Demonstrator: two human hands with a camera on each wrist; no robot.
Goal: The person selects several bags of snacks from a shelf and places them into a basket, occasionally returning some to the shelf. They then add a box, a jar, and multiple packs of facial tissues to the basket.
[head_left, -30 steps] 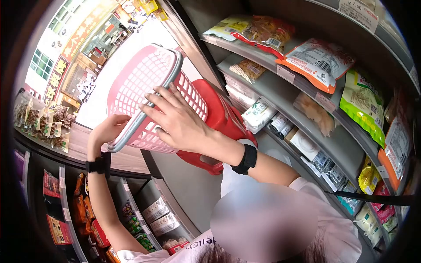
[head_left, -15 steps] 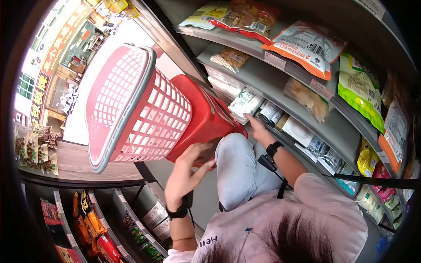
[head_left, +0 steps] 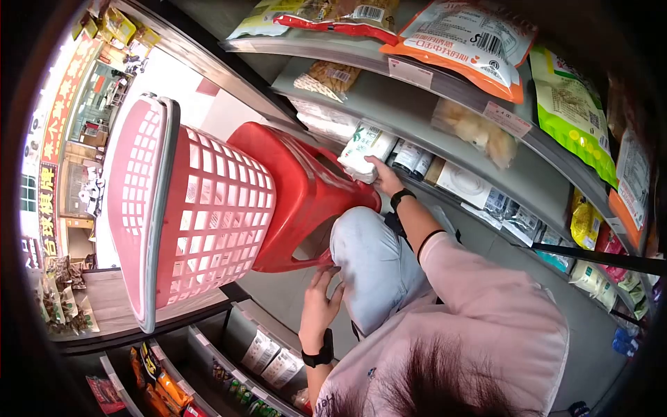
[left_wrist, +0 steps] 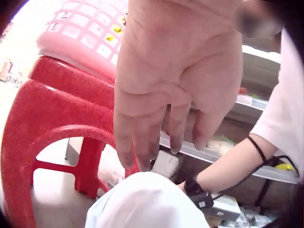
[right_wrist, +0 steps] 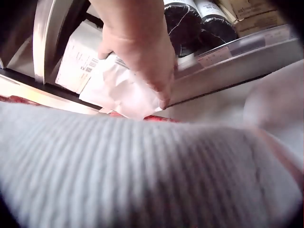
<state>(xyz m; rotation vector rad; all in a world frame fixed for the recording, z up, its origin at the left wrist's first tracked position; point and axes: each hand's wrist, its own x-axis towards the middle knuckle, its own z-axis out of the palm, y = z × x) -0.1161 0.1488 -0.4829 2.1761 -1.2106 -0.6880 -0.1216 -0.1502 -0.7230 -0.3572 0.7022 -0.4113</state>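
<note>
My right hand (head_left: pixel 383 178) grips the near end of a white tissue pack (head_left: pixel 367 149) with green print, at the lower shelf. In the right wrist view the thumb and fingers lie on opposite sides of its crinkled white wrapper (right_wrist: pixel 123 90). My left hand (head_left: pixel 321 306) is beside the bent knee (head_left: pixel 375 267), holding nothing. Its fingers hang relaxed in front of the palm in the left wrist view, above the knee. A pink basket (head_left: pixel 182 226) with a grey rim rests on a red plastic stool (head_left: pixel 278 187), left of the knee.
Dark rolls (head_left: pixel 411 157) and a white box (head_left: pixel 464 182) sit beside the tissue pack. Snack bags (head_left: pixel 462 42) fill the shelves above. A lower-left rack (head_left: pixel 201 347) holds packets, and a black strap (head_left: pixel 597 258) crosses at the right.
Both hands have left the basket's rim. My right hand has reached to the shelf and taken hold of the tissue pack; the left has dropped beside the knee. The view has shifted.
</note>
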